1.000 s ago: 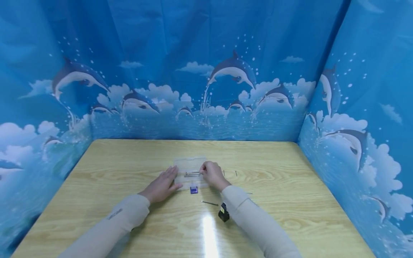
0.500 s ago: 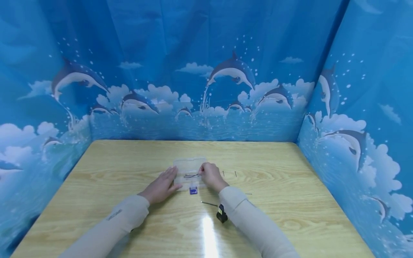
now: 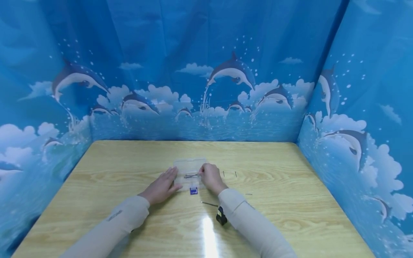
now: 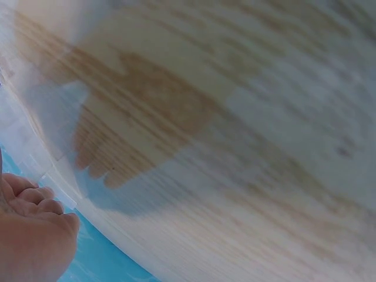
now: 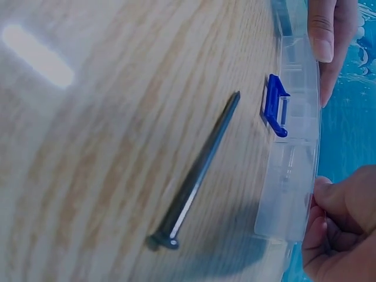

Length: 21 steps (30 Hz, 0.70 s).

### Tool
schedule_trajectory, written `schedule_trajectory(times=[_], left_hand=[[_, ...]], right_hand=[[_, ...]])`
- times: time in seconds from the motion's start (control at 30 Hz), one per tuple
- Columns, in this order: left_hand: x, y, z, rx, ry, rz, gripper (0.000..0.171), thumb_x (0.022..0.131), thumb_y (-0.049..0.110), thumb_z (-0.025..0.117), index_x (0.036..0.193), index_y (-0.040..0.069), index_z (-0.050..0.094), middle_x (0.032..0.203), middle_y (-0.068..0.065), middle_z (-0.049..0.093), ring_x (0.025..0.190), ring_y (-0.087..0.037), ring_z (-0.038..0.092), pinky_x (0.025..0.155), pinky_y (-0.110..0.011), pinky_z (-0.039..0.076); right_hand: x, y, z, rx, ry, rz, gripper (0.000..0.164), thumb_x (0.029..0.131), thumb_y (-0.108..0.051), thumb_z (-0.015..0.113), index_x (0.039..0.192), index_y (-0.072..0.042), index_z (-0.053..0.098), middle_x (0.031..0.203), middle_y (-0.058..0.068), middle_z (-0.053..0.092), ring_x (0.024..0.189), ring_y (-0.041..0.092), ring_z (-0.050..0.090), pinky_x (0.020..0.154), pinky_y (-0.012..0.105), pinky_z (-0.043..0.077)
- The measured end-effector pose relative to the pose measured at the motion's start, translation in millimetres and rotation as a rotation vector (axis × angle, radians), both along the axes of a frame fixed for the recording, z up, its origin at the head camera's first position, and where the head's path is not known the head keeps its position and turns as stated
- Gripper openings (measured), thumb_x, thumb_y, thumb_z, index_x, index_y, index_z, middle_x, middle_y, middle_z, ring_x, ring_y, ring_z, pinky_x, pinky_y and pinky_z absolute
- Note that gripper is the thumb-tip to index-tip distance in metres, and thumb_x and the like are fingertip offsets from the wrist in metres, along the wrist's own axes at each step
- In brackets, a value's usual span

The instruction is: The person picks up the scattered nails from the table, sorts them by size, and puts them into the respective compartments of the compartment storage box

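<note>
A clear plastic box (image 3: 189, 165) with a blue-purple latch (image 3: 193, 191) lies on the table between both hands. Several long nails (image 3: 191, 176) show at its middle, crossing at a slight angle. My left hand (image 3: 162, 184) rests along the box's left side, fingers straight; the right wrist view shows its fingers (image 5: 323, 50) at the rim. With bent fingers, my right hand (image 3: 212, 177) pinches the right end of a nail over the box; its fingertips hide that end. A large loose nail (image 5: 197, 176) lies in front of the box.
Beside the right forearm stands a small black object (image 3: 221, 216) with a yellow patch. Small nails (image 3: 236, 174) lie right of the box, and another thin nail (image 3: 248, 194) lies nearer the right sleeve. Blue dolphin-print curtains (image 3: 200, 71) enclose the wooden table (image 3: 129, 154).
The nails over the box went from nearly parallel to slightly crossed as the right hand tilted one. The right forearm shifted slightly left. The left hand stayed in place.
</note>
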<state>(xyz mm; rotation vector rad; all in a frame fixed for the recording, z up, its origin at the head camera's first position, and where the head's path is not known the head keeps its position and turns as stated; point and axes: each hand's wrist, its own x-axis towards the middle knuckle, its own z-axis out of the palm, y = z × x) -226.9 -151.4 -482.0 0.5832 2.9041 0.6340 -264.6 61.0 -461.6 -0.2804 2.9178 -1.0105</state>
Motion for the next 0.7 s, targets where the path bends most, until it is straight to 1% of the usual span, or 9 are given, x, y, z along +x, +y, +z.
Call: schedule_trajectory(times=[0.23, 0.5, 0.6, 0.7], left_hand=[[0.4, 0.7, 1.4, 0.011, 0.0, -0.004, 0.072, 0.099, 0.043, 0.048, 0.15, -0.002, 0.023, 0.157, -0.018, 0.019, 0.145, -0.035, 0.016, 0.119, -0.047, 0.015], [0.6, 0.1, 1.4, 0.017, 0.004, -0.008, 0.072, 0.099, 0.042, 0.048, 0.15, -0.003, 0.022, 0.157, -0.019, 0.019, 0.145, -0.035, 0.016, 0.119, -0.048, 0.016], [0.3, -0.5, 1.0, 0.017, 0.009, -0.014, 0.073, 0.099, 0.042, 0.048, 0.149, -0.004, 0.023, 0.157, -0.019, 0.019, 0.145, -0.036, 0.016, 0.119, -0.048, 0.016], [0.0, -0.7, 1.2, 0.01, 0.0, -0.008, 0.073, 0.099, 0.044, 0.048, 0.15, -0.002, 0.022, 0.157, -0.018, 0.018, 0.145, -0.034, 0.015, 0.119, -0.047, 0.015]], right_hand=[[-0.5, 2.8, -2.4, -0.02, 0.071, 0.007, 0.007, 0.089, -0.007, 0.067, 0.082, -0.005, 0.067, 0.076, 0.002, 0.064, 0.066, 0.012, 0.056, 0.059, 0.024, 0.05], [-1.9, 4.0, -4.2, -0.02, 0.095, 0.006, 0.007, 0.088, -0.008, 0.068, 0.081, -0.006, 0.068, 0.075, 0.002, 0.064, 0.065, 0.012, 0.056, 0.06, 0.023, 0.05], [-1.3, 5.6, -3.1, -0.022, 0.099, 0.01, 0.007, 0.087, -0.009, 0.069, 0.081, -0.006, 0.068, 0.075, 0.001, 0.065, 0.065, 0.011, 0.055, 0.06, 0.022, 0.05], [1.2, 8.5, 0.1, -0.038, 0.109, 0.028, 0.007, 0.088, -0.01, 0.069, 0.081, -0.006, 0.069, 0.074, 0.001, 0.065, 0.064, 0.01, 0.056, 0.06, 0.022, 0.05]])
